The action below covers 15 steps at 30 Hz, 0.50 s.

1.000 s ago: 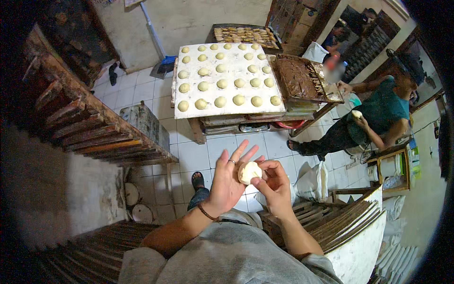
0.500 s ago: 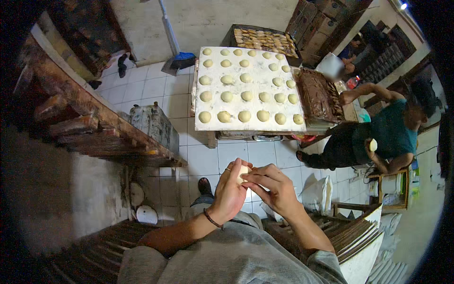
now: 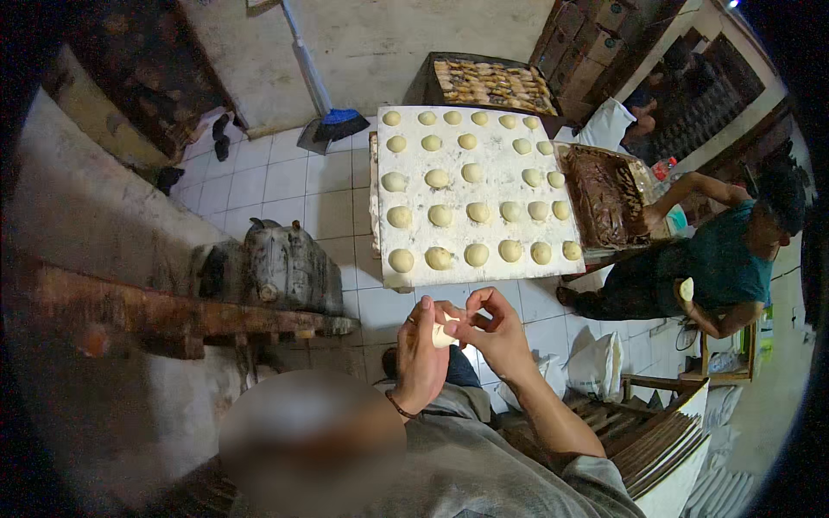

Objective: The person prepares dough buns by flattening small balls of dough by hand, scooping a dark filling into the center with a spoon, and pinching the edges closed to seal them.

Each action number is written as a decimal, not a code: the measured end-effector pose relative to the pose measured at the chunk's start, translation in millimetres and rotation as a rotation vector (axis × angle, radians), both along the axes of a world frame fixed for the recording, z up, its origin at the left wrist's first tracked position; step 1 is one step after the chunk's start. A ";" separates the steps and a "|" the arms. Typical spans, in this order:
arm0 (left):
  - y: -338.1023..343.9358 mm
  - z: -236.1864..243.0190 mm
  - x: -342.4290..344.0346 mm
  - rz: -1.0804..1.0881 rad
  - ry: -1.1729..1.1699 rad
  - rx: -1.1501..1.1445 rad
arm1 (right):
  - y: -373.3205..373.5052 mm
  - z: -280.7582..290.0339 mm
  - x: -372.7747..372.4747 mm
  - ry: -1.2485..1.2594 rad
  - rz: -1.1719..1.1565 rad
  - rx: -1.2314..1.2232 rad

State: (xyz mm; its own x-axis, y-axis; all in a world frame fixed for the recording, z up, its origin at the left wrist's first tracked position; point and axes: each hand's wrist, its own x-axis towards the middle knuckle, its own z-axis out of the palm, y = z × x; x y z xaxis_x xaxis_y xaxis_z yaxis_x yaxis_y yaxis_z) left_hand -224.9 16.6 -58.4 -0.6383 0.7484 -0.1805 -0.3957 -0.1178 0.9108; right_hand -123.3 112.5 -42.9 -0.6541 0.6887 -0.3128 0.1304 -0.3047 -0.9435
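Close in front of my body, a pale dough ball (image 3: 443, 334) rests in the curled fingers of my left hand (image 3: 420, 358), closed around it. My right hand (image 3: 496, 337) pinches the dough's upper edge between thumb and fingertips. The palm hides part of the ball. Just beyond my hands is a white floured board (image 3: 509, 229) bearing rows of round dough balls (image 3: 477, 255), with a gap in the middle of some rows.
On the right, a co-worker (image 3: 691, 250) holds a dough piece (image 3: 686, 289) and reaches toward a tray of brown filling (image 3: 596, 203). Behind the board stands a dark tray of browned pieces (image 3: 496, 84). A broom (image 3: 341, 123), jerrycan (image 3: 289, 268) and wooden shelf (image 3: 173, 306) are left.
My view has shifted toward the left and forward, so the board appears lower. The right hand has lifted slightly, its fingers now pinching the dough's edge. The left still cups the dough.
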 end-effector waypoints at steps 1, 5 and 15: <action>8.7 0.5 -4.7 0.005 -0.099 0.040 | 8.4 -4.1 -5.4 -0.014 -0.006 -0.105; 51.0 -23.6 -23.5 0.039 0.078 -0.120 | 45.1 -24.8 -28.5 -0.008 0.071 0.040; 194.0 -83.2 -54.2 0.004 -0.021 -0.213 | 177.8 -106.0 -58.4 -0.070 0.001 0.191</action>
